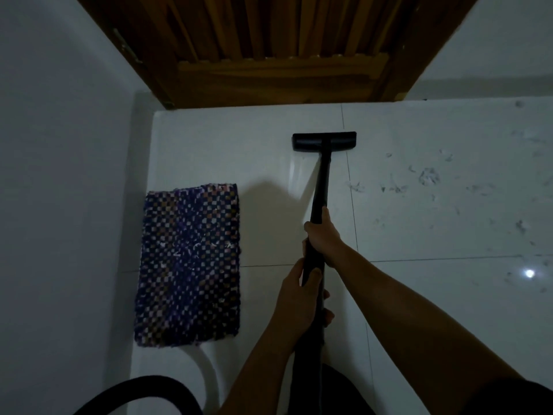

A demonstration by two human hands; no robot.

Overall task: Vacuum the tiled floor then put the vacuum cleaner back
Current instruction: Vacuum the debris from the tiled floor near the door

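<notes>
Vacuuming is under way: both the right hand (323,235) and the left hand (299,298) are closed round the vacuum wand (320,187), its head (324,141) on the tiled floor (419,295) near the door (278,49). Debris (431,176) lies rightward, probably next.

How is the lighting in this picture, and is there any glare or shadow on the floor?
Head view: dim overall; a small bright glare spot on the tiled floor at right; a soft shadow left of the vacuum wand; wide-angle lens bends the edges.
</notes>
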